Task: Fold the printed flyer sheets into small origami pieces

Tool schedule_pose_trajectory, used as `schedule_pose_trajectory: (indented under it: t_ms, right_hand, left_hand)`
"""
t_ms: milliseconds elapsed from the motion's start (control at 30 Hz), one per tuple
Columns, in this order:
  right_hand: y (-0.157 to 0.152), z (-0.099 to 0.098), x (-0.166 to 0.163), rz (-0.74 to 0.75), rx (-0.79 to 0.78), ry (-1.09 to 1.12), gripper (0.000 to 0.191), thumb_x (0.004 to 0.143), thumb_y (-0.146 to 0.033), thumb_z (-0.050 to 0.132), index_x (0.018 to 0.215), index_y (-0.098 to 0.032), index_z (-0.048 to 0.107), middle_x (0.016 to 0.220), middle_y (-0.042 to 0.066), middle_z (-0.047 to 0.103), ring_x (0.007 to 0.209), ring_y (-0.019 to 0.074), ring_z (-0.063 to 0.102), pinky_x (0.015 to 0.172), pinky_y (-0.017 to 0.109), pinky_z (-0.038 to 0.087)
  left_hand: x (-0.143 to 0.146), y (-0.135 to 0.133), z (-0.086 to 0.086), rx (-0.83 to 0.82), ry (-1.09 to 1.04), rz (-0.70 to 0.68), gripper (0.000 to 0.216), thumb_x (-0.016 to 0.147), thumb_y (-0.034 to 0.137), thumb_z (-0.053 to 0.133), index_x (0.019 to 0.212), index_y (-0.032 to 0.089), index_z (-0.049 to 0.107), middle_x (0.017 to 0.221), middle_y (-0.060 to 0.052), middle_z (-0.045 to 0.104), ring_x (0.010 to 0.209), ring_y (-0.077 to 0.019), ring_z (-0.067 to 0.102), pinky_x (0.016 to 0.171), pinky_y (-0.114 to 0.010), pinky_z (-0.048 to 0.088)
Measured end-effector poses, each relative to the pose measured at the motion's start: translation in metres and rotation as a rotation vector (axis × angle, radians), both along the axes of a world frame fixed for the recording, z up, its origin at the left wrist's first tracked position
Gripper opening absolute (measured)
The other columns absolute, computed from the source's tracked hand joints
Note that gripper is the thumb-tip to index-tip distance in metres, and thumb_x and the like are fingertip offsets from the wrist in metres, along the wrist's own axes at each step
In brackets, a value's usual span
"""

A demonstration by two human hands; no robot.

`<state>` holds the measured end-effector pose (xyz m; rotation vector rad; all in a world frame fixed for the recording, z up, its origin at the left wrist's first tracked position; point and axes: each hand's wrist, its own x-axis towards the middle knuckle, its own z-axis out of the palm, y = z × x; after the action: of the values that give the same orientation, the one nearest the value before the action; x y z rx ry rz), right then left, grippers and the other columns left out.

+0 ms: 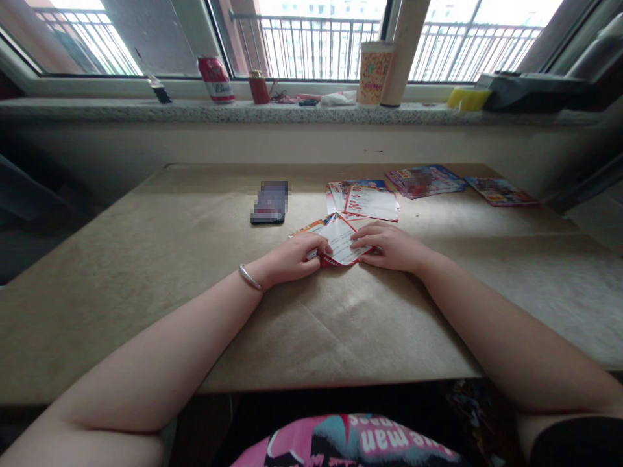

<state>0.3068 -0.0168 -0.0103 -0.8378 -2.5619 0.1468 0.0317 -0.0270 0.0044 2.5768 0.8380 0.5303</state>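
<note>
Between my two hands a white printed paper sheet (343, 241) with a red edge is bent, its near edge curling up off the table. My left hand (298, 254), with a silver bangle at the wrist, has its fingers curled onto the sheet's left side. From the right, my right hand (392, 245) grips the opposite side, fingers on top and thumb low at the near edge. Other colourful printed paper (311, 227) shows partly beneath, by my left fingers. Just beyond lies a loose pile of printed sheets (372, 202), a white one on top.
A phone (270, 204) lies left of the sheets on the table (146, 272). Colourful booklets (438, 178) and another printed piece (501, 191) lie at the back right. On the windowsill (292, 113) stand a can (217, 81), a red lighter (259, 87) and a paper cup (374, 74).
</note>
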Motion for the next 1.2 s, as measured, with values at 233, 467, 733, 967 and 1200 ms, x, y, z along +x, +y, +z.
schedule_pose_trajectory:
  t_ms: [233, 467, 733, 967, 1200]
  right_hand:
    - [-0.003, 0.005, -0.004, 0.059, 0.054, -0.011, 0.02, 0.085, -0.032, 0.065, 0.101, -0.026, 0.074, 0.112, 0.005, 0.072, 0.106, 0.0222, 0.063, 0.096, 0.041, 0.05]
    - [-0.004, 0.003, -0.007, 0.042, 0.021, -0.03, 0.021, 0.085, -0.033, 0.064, 0.101, -0.025, 0.074, 0.111, 0.005, 0.072, 0.104, 0.0221, 0.064, 0.096, 0.041, 0.049]
    - [-0.006, 0.007, -0.01, 0.028, -0.029, -0.054, 0.021, 0.084, -0.025, 0.063, 0.102, -0.023, 0.073, 0.112, 0.006, 0.071, 0.102, 0.0221, 0.064, 0.092, 0.04, 0.05]
    - [-0.013, 0.009, -0.017, -0.119, 0.017, -0.073, 0.033, 0.087, -0.026, 0.058, 0.119, -0.023, 0.065, 0.102, 0.007, 0.072, 0.09, 0.0212, 0.066, 0.08, 0.035, 0.052]
    - [-0.015, 0.006, -0.022, 0.008, 0.031, -0.047, 0.025, 0.089, -0.018, 0.055, 0.108, -0.026, 0.069, 0.116, 0.003, 0.069, 0.101, 0.0196, 0.064, 0.088, 0.034, 0.05]
  left_hand:
    - [0.002, -0.003, -0.001, -0.073, -0.059, 0.219, 0.025, 0.078, 0.011, 0.044, 0.095, 0.017, 0.061, 0.1, -0.005, 0.07, 0.09, -0.0174, 0.064, 0.086, -0.032, 0.052]
    - [0.004, 0.004, -0.004, -0.015, -0.053, 0.295, 0.03, 0.076, 0.013, 0.048, 0.099, 0.017, 0.065, 0.101, -0.005, 0.068, 0.098, -0.0191, 0.062, 0.092, -0.033, 0.049]
    - [0.002, 0.015, -0.013, -0.008, -0.018, 0.409, 0.008, 0.075, 0.018, 0.054, 0.074, 0.017, 0.062, 0.124, -0.008, 0.062, 0.119, -0.0234, 0.054, 0.108, -0.039, 0.04]
    - [0.003, 0.015, -0.018, 0.052, 0.094, 0.513, 0.011, 0.075, 0.026, 0.061, 0.072, 0.017, 0.066, 0.131, -0.011, 0.056, 0.122, -0.0314, 0.05, 0.108, -0.051, 0.039]
    - [0.002, 0.011, -0.013, 0.163, 0.125, 0.453, 0.01, 0.078, 0.025, 0.059, 0.076, 0.017, 0.064, 0.122, -0.011, 0.062, 0.113, -0.0268, 0.056, 0.102, -0.044, 0.045]
